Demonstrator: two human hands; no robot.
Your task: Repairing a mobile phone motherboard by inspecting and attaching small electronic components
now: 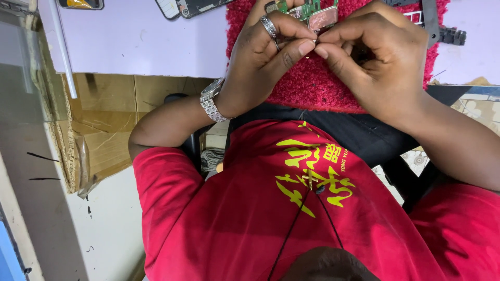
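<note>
One bench (140, 41), pale lilac top, cut off at the frame's upper edge. One red fluffy mat (312, 86) lies on it, overhanging the near edge. Two hands meet over the mat. Left hand (260, 57): one ring, one metal wristwatch (211, 101), thumb and forefinger pressed together tip to tip. Right hand (375, 57): fingers curled, thumb and forefinger tips pinched against the left's. Whatever sits between the four tips is too small to make out. One green circuit board (307, 10) with a pinkish metal shield lies on the mat just behind the fingertips, mostly hidden by the knuckles. Two opened phone shells (182, 6) at top left, both cropped. One black tool (442, 28) at top right, partly cut off.
</note>
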